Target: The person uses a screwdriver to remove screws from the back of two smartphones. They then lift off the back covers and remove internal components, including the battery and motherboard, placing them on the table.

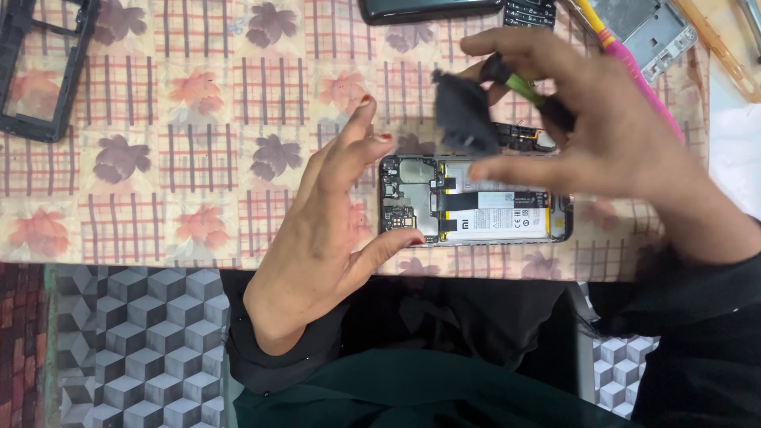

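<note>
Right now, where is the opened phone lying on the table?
In the head view, the opened phone lies near the table's front edge, right of centre, on the flowered cloth, between the left hand and the right hand.

The brush (476, 111) in the right hand (602, 135) is blurred. At the top edge, a dark phone (428, 8) and a metal plate (642, 28) are cut off.

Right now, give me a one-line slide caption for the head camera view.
Left hand steadies an opened phone on a floral tablecloth while the right hand holds a black brush above it.
</note>
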`<action>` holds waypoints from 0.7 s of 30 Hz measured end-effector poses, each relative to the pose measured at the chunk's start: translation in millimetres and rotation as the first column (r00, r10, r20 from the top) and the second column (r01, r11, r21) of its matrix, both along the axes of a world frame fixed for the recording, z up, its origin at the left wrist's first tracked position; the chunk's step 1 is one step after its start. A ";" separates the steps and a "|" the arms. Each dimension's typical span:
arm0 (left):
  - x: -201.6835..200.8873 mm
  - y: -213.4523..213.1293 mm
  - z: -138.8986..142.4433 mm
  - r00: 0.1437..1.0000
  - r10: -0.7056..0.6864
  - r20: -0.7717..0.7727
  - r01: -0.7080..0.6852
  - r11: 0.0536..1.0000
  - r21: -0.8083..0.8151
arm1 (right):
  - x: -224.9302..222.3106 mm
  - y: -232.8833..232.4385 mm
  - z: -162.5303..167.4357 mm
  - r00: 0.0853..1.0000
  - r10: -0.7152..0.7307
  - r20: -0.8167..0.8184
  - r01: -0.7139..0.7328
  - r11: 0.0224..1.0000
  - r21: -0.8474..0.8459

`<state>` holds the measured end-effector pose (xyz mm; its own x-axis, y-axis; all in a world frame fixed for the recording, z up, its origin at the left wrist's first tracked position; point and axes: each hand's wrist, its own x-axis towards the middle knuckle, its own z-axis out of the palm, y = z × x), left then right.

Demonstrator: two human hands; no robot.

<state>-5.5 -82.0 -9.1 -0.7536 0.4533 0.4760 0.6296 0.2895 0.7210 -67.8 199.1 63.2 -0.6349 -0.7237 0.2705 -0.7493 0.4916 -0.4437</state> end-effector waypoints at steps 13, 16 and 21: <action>0.5 0.7 4.3 0.998 0.056 -0.019 -0.059 0.981 -0.186 | -28.8 34.6 2.4 0.959 0.135 0.249 -0.127 0.991 -0.050; 1.0 1.2 4.6 0.998 0.056 -0.011 -0.057 0.981 -0.184 | -25.9 32.2 3.3 0.909 -0.072 0.411 0.052 0.997 0.059; 1.2 1.8 4.9 0.998 0.059 -0.029 -0.064 0.978 -0.200 | -16.1 25.3 2.8 0.932 -0.197 0.305 0.189 0.980 0.055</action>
<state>-4.3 -80.2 -4.2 -0.7727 0.4945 0.3980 0.6221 0.4652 0.6298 -83.9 224.4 66.0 -0.8124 -0.5826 0.0233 -0.4674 0.6269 -0.6233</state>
